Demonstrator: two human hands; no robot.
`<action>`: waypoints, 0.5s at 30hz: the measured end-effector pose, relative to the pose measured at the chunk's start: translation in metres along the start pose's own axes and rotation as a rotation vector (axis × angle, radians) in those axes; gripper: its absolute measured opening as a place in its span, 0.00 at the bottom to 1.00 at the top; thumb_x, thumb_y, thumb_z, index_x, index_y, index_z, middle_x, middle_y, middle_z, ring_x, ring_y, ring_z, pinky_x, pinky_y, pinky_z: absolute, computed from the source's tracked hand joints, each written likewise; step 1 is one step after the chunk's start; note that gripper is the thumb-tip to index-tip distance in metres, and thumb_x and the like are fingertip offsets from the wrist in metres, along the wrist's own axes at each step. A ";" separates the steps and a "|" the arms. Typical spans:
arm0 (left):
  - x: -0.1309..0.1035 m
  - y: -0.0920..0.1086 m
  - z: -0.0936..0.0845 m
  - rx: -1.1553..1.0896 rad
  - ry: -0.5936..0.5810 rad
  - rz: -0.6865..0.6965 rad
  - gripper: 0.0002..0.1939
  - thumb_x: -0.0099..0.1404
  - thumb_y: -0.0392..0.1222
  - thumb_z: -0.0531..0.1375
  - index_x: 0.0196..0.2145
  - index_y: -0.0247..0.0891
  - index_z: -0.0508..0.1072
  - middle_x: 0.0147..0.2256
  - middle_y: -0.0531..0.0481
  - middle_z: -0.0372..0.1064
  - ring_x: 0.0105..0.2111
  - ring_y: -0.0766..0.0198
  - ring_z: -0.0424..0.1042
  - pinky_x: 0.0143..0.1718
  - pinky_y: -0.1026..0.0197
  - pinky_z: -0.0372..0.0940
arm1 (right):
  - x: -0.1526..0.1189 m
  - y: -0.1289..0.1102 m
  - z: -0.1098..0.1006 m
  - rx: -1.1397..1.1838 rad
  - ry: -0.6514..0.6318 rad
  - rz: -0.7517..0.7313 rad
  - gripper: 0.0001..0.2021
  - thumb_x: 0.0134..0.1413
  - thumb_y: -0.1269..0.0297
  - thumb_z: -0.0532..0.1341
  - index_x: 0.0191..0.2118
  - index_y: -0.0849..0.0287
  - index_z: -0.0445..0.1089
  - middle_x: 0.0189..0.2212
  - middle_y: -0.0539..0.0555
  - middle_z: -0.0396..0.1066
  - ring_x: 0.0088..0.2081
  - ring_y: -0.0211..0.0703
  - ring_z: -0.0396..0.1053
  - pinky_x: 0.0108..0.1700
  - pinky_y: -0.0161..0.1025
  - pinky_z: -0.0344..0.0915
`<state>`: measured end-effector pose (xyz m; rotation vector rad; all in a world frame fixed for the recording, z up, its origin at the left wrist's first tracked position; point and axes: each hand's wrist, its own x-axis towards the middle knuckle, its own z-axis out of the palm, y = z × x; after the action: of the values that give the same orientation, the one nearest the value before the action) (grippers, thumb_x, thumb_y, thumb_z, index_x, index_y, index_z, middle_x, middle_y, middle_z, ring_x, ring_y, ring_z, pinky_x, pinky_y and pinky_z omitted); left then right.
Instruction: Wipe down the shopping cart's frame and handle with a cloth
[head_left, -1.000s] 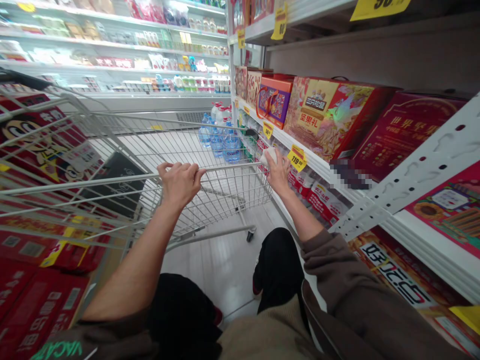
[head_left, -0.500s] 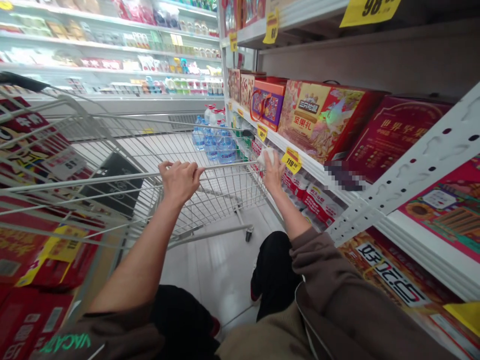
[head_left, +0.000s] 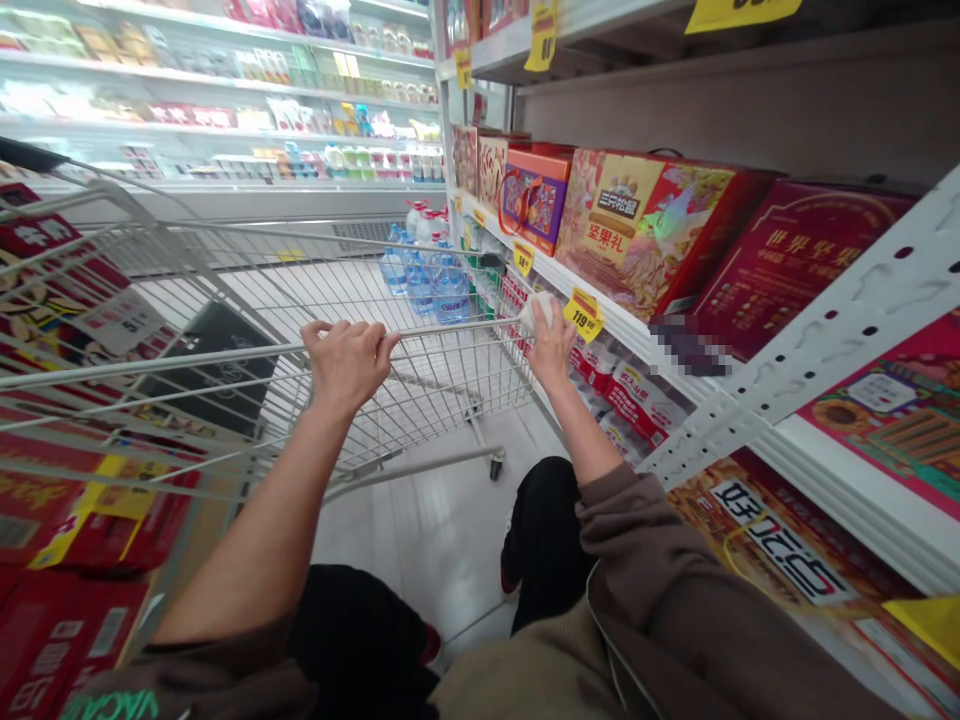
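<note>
A silver wire shopping cart point(head_left: 439, 327) stands across the aisle in front of me. My left hand point(head_left: 347, 365) is closed over its top rail, knuckles up. My right hand point(head_left: 553, 345) reaches forward to the cart's far right corner, beside the shelf. Its fingers are bent over a crumpled white cloth or tissue point(head_left: 537, 313). Whether the cloth presses on the cart rail or on the shelf edge, I cannot tell. Just right of that hand hangs a yellow price tag point(head_left: 583, 316) reading 119. A black flat box or bag point(head_left: 214, 367) shows through the wires at the left.
Gift boxes point(head_left: 626, 235) line the right shelf, with bottled drink packs point(head_left: 637, 400) underneath. Large blue-tinted water bottles point(head_left: 431, 275) stand on the floor beyond the cart. A chilled display point(head_left: 225, 130) spans the back. Red cartons point(head_left: 67, 630) are stacked at lower left.
The view has shifted slightly, and my left hand appears a little farther left. My right hand stays at the cart's corner with the white cloth.
</note>
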<state>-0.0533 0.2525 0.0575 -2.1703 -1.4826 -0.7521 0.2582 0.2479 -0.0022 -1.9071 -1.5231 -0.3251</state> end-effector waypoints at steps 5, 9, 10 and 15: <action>0.001 0.003 0.000 -0.029 -0.018 -0.022 0.21 0.75 0.54 0.48 0.32 0.43 0.71 0.35 0.42 0.77 0.41 0.47 0.70 0.56 0.39 0.48 | -0.013 -0.039 0.009 0.039 0.064 -0.006 0.50 0.52 0.79 0.55 0.77 0.41 0.40 0.76 0.58 0.46 0.60 0.62 0.59 0.54 0.61 0.65; 0.001 0.000 -0.001 -0.026 -0.044 -0.026 0.21 0.75 0.55 0.48 0.31 0.43 0.71 0.35 0.43 0.77 0.41 0.48 0.70 0.56 0.39 0.48 | -0.028 -0.061 0.005 0.022 -0.051 -0.249 0.49 0.53 0.82 0.54 0.77 0.38 0.41 0.78 0.50 0.39 0.62 0.58 0.59 0.60 0.56 0.63; 0.000 -0.001 -0.002 -0.020 -0.043 -0.023 0.21 0.75 0.55 0.48 0.31 0.43 0.70 0.35 0.43 0.78 0.41 0.48 0.70 0.56 0.40 0.48 | -0.026 -0.053 0.002 0.006 -0.069 -0.270 0.48 0.54 0.82 0.53 0.76 0.39 0.44 0.78 0.49 0.39 0.63 0.57 0.58 0.61 0.55 0.62; -0.001 -0.001 -0.003 -0.020 -0.042 -0.028 0.21 0.75 0.55 0.48 0.31 0.43 0.70 0.35 0.42 0.78 0.40 0.48 0.70 0.55 0.40 0.49 | -0.005 -0.002 -0.011 -0.049 -0.044 -0.004 0.44 0.55 0.83 0.52 0.75 0.45 0.52 0.77 0.55 0.45 0.63 0.59 0.57 0.59 0.55 0.63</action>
<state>-0.0548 0.2506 0.0595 -2.1965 -1.5354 -0.7380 0.2573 0.2371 0.0034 -1.9614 -1.5614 -0.3274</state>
